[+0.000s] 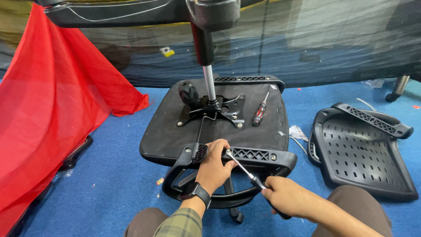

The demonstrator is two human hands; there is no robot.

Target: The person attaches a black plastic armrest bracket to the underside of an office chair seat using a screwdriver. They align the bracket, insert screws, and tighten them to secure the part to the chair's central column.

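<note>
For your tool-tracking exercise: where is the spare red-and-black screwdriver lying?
In the head view, the spare screwdriver lies on the upturned chair seat, just right of the metal mounting plate.

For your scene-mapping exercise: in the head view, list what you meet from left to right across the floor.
Red cloth → upturned chair seat → red-handled screwdriver → black perforated backrest panel.

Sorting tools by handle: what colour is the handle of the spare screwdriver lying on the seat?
Red and black, on the spare screwdriver; the head view shows it.
</note>
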